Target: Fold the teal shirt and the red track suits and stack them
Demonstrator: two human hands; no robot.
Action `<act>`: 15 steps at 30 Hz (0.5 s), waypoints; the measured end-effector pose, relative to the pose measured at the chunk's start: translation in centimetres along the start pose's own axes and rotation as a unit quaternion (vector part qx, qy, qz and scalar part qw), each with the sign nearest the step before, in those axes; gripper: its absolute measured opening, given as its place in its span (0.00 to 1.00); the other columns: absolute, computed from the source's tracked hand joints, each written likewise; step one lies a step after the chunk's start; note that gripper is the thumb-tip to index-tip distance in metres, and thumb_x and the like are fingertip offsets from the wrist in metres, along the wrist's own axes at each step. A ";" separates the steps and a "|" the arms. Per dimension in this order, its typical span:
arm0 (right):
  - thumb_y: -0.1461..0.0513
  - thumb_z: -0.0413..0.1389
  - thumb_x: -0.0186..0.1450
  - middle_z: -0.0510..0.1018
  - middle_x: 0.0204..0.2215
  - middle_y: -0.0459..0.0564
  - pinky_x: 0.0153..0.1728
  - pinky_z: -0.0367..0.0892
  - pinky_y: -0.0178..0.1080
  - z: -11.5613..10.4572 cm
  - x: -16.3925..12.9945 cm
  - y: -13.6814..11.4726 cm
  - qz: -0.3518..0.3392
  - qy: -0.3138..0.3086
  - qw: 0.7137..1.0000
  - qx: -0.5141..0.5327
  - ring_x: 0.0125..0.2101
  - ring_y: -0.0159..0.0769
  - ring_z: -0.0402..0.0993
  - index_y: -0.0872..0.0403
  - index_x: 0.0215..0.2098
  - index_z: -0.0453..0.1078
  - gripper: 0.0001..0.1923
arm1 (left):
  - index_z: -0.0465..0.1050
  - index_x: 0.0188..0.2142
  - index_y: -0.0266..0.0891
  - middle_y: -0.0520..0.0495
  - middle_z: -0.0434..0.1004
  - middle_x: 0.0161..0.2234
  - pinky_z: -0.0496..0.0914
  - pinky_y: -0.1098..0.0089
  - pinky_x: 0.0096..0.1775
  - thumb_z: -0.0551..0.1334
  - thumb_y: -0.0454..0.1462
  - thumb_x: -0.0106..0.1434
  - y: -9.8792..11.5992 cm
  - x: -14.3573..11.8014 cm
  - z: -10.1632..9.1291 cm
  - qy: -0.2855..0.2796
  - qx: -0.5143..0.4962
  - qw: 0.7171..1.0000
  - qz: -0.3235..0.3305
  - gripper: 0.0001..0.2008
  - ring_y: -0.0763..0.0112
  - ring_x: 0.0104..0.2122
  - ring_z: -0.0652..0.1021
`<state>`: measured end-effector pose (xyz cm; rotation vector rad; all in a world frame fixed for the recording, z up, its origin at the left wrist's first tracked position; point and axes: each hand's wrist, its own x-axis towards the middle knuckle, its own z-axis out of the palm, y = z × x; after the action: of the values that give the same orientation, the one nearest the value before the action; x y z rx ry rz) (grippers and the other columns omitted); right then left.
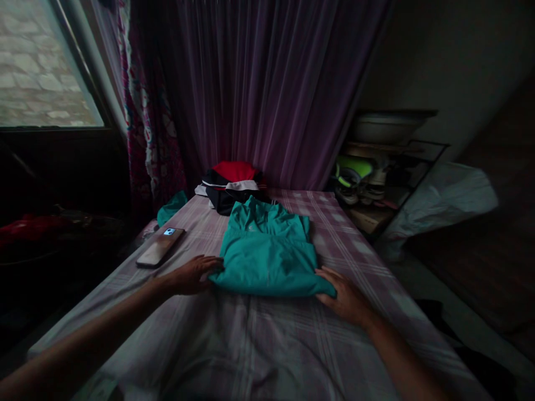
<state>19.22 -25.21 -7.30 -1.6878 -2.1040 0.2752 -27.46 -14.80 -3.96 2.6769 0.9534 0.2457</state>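
A teal shirt [267,264] lies folded over on a checked cloth, its collar end pointing away from me and a small pale mark on its chest. At the near left corner of the fold, my left hand [196,274] is closed on the fabric, the fingers bent over the edge. My right hand [343,296] pinches the near right corner, thumb below and fingers on top. The folded edge between both hands looks thick and rounded. Part of each hand's fingertips is hidden by the cloth.
Left of the shirt lies a phone [161,248]. Beyond it sits a pile of red, black and white clothes [234,184] before a purple curtain [267,94]. A rack with shoes [355,178] and a white plastic bag [451,195] stand at the right.
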 end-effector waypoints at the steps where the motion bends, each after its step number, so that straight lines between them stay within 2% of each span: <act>1: 0.50 0.57 0.59 0.75 0.57 0.59 0.60 0.63 0.55 0.0 0.3 0.0 -0.004 0.017 1.000 0.004 0.60 0.52 0.68 0.53 0.55 0.73 0.29 | 0.71 0.55 0.46 0.41 0.73 0.60 0.65 0.57 0.60 0.59 0.42 0.63 0.2 0.0 0.1 0.027 0.003 1.000 -0.007 0.20 0.58 0.59 0.73; 5: 0.47 0.55 0.59 0.80 0.50 0.60 0.56 0.67 0.54 -0.7 1.6 -0.8 0.007 0.080 0.997 0.005 0.52 0.52 0.75 0.53 0.49 0.77 0.27 | 0.72 0.52 0.45 0.43 0.78 0.54 0.66 0.56 0.60 0.49 0.46 0.70 1.7 0.6 0.3 0.156 0.010 0.986 -0.062 0.19 0.60 0.54 0.77; 7: 0.45 0.53 0.60 0.83 0.43 0.58 0.51 0.70 0.51 -1.9 1.9 -1.9 0.016 0.093 0.996 0.002 0.47 0.51 0.77 0.51 0.44 0.78 0.24 | 0.73 0.47 0.45 0.45 0.82 0.47 0.68 0.57 0.59 0.46 0.47 0.71 2.8 0.8 -0.1 0.205 0.011 0.975 -0.080 0.20 0.61 0.48 0.80; 9: 0.44 0.51 0.61 0.83 0.34 0.55 0.45 0.72 0.48 -3.7 1.5 -3.2 0.022 0.084 0.996 0.008 0.40 0.49 0.78 0.50 0.36 0.78 0.23 | 0.73 0.40 0.44 0.47 0.83 0.38 0.72 0.60 0.53 0.43 0.48 0.71 4.0 0.5 -0.7 0.228 0.013 0.970 -0.079 0.22 0.63 0.39 0.82; 11: 0.44 0.49 0.62 0.81 0.29 0.54 0.39 0.72 0.44 -5.7 0.4 -4.5 0.023 0.061 0.997 0.034 0.35 0.46 0.77 0.50 0.29 0.77 0.24 | 0.71 0.34 0.44 0.48 0.80 0.31 0.75 0.64 0.44 0.43 0.49 0.71 5.0 -0.4 -1.4 0.238 0.017 0.968 -0.078 0.22 0.64 0.33 0.80; 15: 0.43 0.50 0.64 0.80 0.27 0.49 0.31 0.69 0.39 -9.4 -1.4 -6.1 0.046 0.024 0.990 0.130 0.29 0.40 0.75 0.52 0.30 0.76 0.24 | 0.69 0.31 0.44 0.49 0.75 0.25 0.70 0.69 0.30 0.43 0.52 0.70 6.1 -2.2 -2.9 0.283 0.025 0.950 -0.125 0.23 0.66 0.25 0.76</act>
<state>18.27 -29.01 3.25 -1.6196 -1.8665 0.5090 -26.27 -20.09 0.63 2.5292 1.4604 0.9788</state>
